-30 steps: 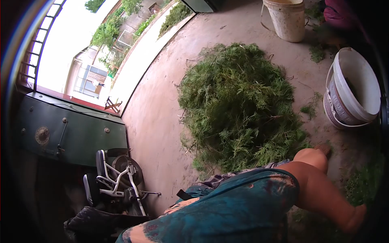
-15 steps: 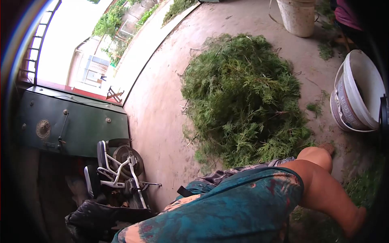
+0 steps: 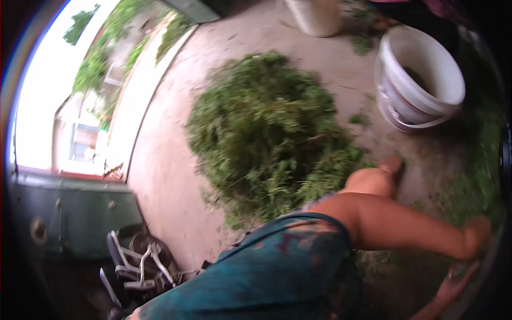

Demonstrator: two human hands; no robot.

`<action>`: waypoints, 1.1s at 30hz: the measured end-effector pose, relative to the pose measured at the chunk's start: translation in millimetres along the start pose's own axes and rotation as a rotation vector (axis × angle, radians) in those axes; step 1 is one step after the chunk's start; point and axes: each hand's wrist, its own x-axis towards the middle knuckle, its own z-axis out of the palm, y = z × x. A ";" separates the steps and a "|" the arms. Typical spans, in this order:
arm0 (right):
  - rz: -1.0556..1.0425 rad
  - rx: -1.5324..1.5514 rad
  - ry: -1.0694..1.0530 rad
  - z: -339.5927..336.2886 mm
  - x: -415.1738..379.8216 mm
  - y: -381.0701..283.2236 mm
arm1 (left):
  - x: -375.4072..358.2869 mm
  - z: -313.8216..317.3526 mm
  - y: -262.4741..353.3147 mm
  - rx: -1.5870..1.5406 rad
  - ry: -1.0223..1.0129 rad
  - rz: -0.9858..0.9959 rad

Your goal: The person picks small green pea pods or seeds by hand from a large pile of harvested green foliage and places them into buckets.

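My left hand [image 3: 477,237] is near the right edge, at the end of a bare forearm reaching out of a teal patterned sleeve [image 3: 266,272]. Its fingers are blurred and in shadow, so its grip cannot be made out. Just below it, my right hand [image 3: 458,282] comes up from the lower edge, blurred, with fingers stretched and apart. Loose green sprigs [image 3: 472,192] lie on the floor around both hands. A large heap of feathery green branches [image 3: 266,133] fills the middle of the floor, beyond my bent leg [image 3: 370,184].
A white bucket [image 3: 392,101] with some dark content stands at upper right. Another pale bucket [image 3: 317,18] is at the top, near a person's dark clothing [image 3: 421,16]. At left are a green metal panel [image 3: 80,210] and a white-framed cycle [image 3: 141,264].
The view has swung right and down, so the heap and buckets appear further left. My left hand shows higher in the picture, and my right hand has come into view.
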 end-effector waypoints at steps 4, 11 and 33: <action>0.093 -0.290 1.038 99.0 41.7 -5.8 | -51.3 -107.1 9.4 -0.454 -0.095 -0.048; 0.099 0.311 0.865 113.5 32.4 -40.8 | -46.4 -117.1 26.0 -1.169 -0.495 -0.476; -0.106 -0.674 0.841 118.7 -4.8 -34.2 | -51.9 -73.1 51.9 -1.032 -0.183 -0.441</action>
